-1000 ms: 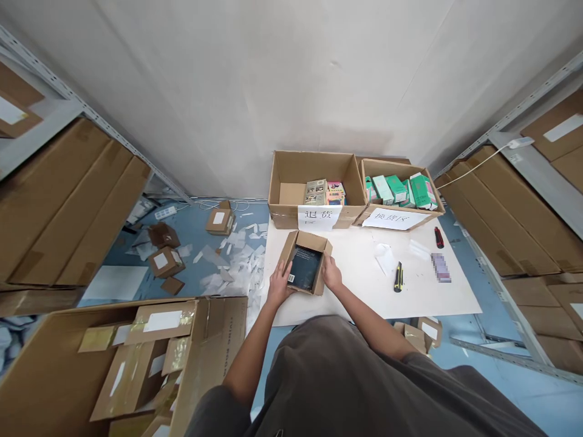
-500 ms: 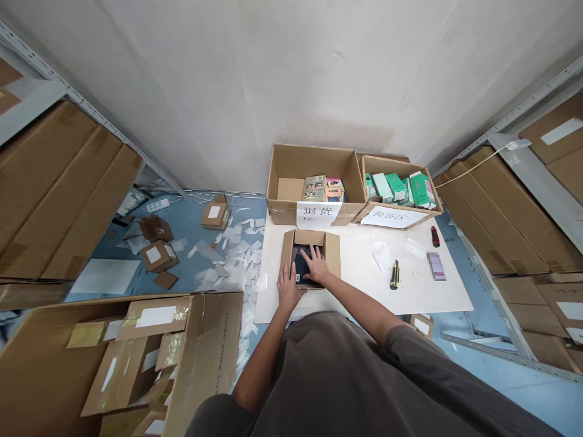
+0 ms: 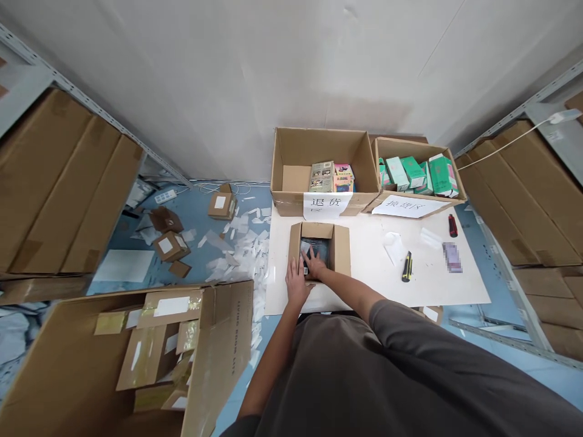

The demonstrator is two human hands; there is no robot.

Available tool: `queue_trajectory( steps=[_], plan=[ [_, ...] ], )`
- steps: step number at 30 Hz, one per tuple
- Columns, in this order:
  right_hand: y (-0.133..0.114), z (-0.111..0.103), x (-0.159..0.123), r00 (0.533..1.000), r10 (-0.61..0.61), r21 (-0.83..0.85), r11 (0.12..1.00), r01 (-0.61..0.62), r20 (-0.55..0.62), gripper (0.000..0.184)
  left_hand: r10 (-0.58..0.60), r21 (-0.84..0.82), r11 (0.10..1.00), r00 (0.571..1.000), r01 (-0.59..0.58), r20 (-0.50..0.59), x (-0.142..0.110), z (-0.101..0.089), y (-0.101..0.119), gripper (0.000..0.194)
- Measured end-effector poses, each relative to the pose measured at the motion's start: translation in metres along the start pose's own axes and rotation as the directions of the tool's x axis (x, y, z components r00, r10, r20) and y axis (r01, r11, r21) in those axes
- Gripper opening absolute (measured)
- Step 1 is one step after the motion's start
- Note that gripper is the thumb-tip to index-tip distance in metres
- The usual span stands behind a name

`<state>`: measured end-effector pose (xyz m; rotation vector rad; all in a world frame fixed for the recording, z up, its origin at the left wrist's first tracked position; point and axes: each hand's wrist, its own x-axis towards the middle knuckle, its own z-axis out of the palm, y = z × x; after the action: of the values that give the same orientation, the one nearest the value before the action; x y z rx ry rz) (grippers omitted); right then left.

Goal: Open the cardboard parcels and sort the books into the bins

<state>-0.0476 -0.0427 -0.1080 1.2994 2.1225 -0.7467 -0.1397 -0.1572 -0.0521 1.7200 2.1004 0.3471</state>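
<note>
From my end, the cardboard box (image 3: pixel 318 230) sits on the left half of the white tabletop (image 3: pixel 359 288), just short of its near edge, side flaps raised and top open; the dark, flat item (image 3: pixel 322 246) lies inside it. On the far side, a narrow strip of tabletop separates the box from the large carton (image 3: pixel 285 203), which touches the carton of green packs (image 3: pixel 405 149) to its right. Leftward, I have a thin margin before the table edge, with paper scraps (image 3: pixel 237 255) on the floor beyond. Rightward, a wider stretch of tabletop runs to the white paper (image 3: pixel 394 247) and the yellow-and-black cutter (image 3: pixel 407 267).

My left hand (image 3: pixel 297 284) lies at the box's near left corner, fingers extended over the left wall, thumb along the near edge; whether it pinches the cardboard I can't tell. My right hand (image 3: pixel 315 265) reaches in low from the near right, forearm slanting across the near rim, fingers spread and straight on the dark item, gripping nothing that I can see.
</note>
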Motion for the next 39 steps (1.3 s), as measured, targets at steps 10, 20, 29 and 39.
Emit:
queue_trajectory(
  steps=[10,20,29,39],
  plan=[
    [-0.007,0.019,0.011,0.989,-0.117,-0.151,0.983,0.102,-0.093,0.131,0.005,0.017,1.000,1.000,-0.005,0.016,-0.002,0.000,-0.002,0.125],
    [-0.004,0.011,-0.008,1.000,-0.016,-0.073,0.997,0.014,-0.017,0.097,-0.042,0.012,0.999,0.998,0.042,0.048,-0.003,0.003,-0.002,0.079],
    [-0.013,-0.024,-0.035,0.990,-0.086,-0.093,0.993,0.076,-0.113,0.078,-0.050,0.037,0.998,0.997,0.048,0.053,0.000,0.003,-0.005,0.017],
    [-0.008,-0.119,-0.104,0.936,-0.179,-0.205,0.971,0.119,-0.304,0.091,-0.049,0.075,0.996,0.999,0.047,0.018,0.009,0.005,-0.001,0.019]
  ],
)
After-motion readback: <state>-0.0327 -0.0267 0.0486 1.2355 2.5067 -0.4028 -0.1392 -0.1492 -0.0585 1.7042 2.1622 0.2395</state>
